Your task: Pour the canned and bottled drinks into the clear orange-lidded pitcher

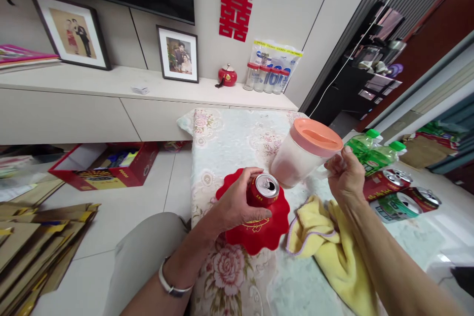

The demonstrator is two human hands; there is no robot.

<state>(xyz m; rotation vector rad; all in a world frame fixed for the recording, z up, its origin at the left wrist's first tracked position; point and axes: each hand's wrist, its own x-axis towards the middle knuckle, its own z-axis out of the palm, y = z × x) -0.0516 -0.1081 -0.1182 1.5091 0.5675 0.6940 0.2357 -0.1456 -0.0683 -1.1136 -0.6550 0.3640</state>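
Observation:
My left hand [237, 202] is wrapped around an opened red drink can [263, 190], which stands upright on a red scalloped plate [264, 234]. My right hand [345, 174] grips the handle of a translucent pitcher [296, 160] with a pink lid [315, 136]. The pitcher is tilted toward the can, just above and to its right. A yellow cloth [326, 242] lies beside the plate, under my right forearm.
All this sits on a table with a floral cover [229, 143]. Several empty cans [400, 197] and green bottles [370, 150] lie at the right. A low cabinet [111, 94] with photo frames and jars stands behind. Flattened cardboard [33, 252] and a red box [107, 168] are on the floor at left.

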